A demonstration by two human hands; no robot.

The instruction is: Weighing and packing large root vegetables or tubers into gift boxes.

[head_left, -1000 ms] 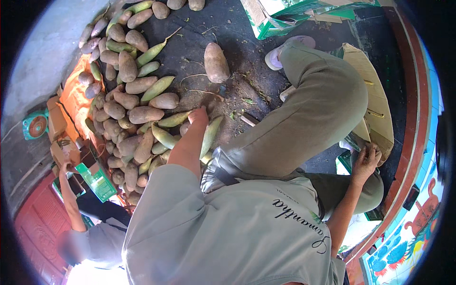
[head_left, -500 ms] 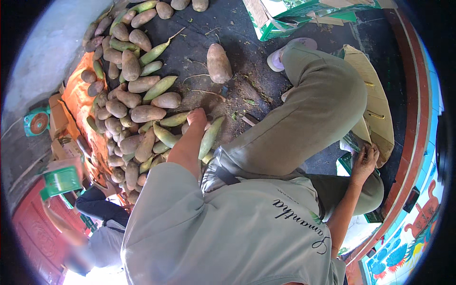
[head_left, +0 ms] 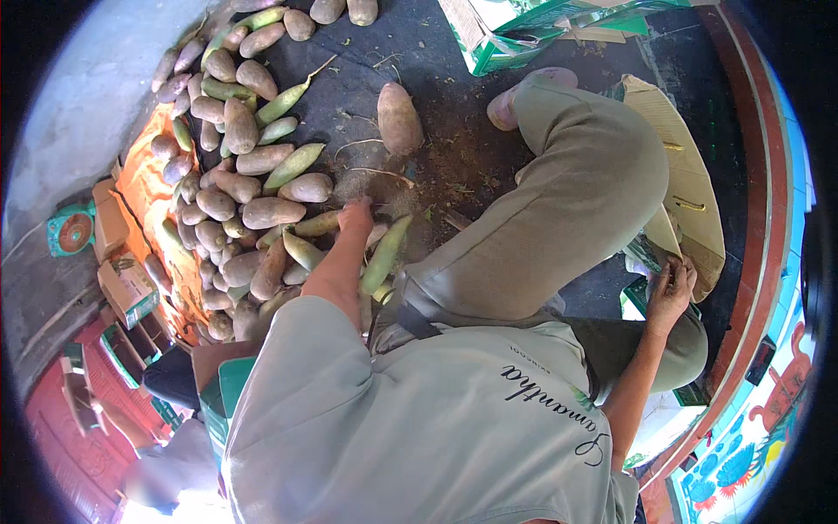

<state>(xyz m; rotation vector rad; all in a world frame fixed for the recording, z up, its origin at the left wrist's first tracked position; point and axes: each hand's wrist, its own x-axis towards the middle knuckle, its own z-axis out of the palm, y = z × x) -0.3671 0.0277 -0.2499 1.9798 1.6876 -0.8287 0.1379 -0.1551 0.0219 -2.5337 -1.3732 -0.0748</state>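
Note:
My left hand (head_left: 356,212) reaches down to the ground at the near right edge of a pile of soil-covered brown roots (head_left: 272,212). It is slightly blurred, and its fingers are hidden behind the back of the hand. A long green radish-like root (head_left: 385,255) lies just right of my left wrist, and another greenish root (head_left: 318,224) is close on its left. At the right, beside my bent leg, my right hand (head_left: 672,284) has its fingers closed on the edge of an opened cardboard box (head_left: 696,179). Dark green material shows inside that edge.
One large brown root (head_left: 400,120) lies apart on the dark ground sheet (head_left: 349,79). A green and white carton (head_left: 502,44) stands at the far side. Orange sheeting (head_left: 144,162) lies beside the pile. Another person (head_left: 175,463) is at lower left, near a green-sided box (head_left: 231,384).
The other person's green container has left its earlier spot, and a green-sided box now shows beside my left sleeve. My left hand has shifted only slightly; my right stays on the cardboard.

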